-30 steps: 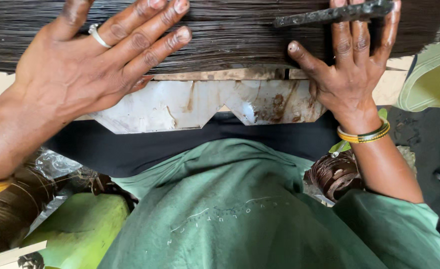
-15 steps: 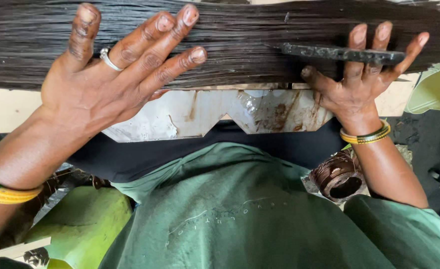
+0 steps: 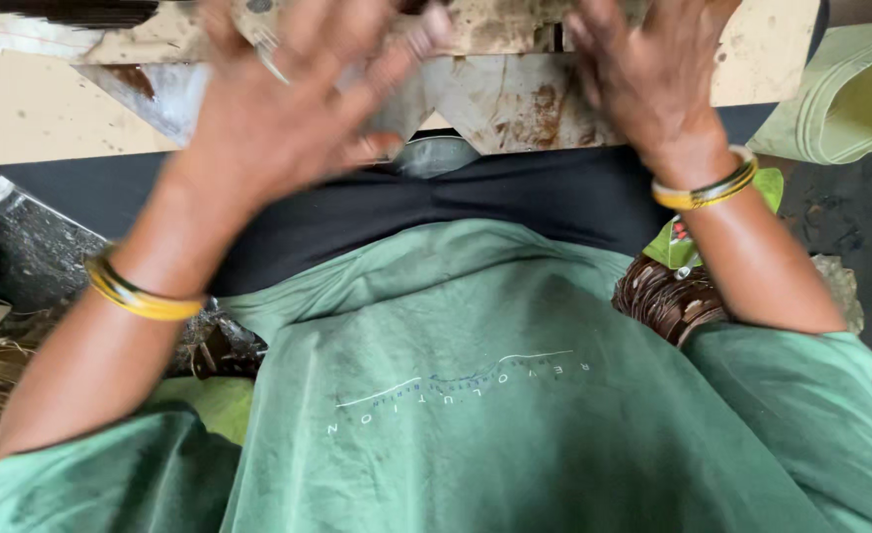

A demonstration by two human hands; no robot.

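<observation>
While blurred by motion, left hand (image 3: 288,118): fingers spread, grip open, nothing held, lying over the rusty metal plate (image 3: 515,99) toward 11 o'clock.
Right hand (image 3: 648,74): at 1 o'clock, fingers reaching past the top edge, pressed on the same plate; grip could not be told.
Metal plate: fixed on the pale counter (image 3: 21,123), at 12 o'clock.
Dark fibre bundle (image 3: 80,12): only a corner seen at 10 o'clock, apart from both hands.
Bangles: yellow, one on each wrist.
Coiled brown fibre (image 3: 668,301): at 4 o'clock, under the right forearm.
</observation>
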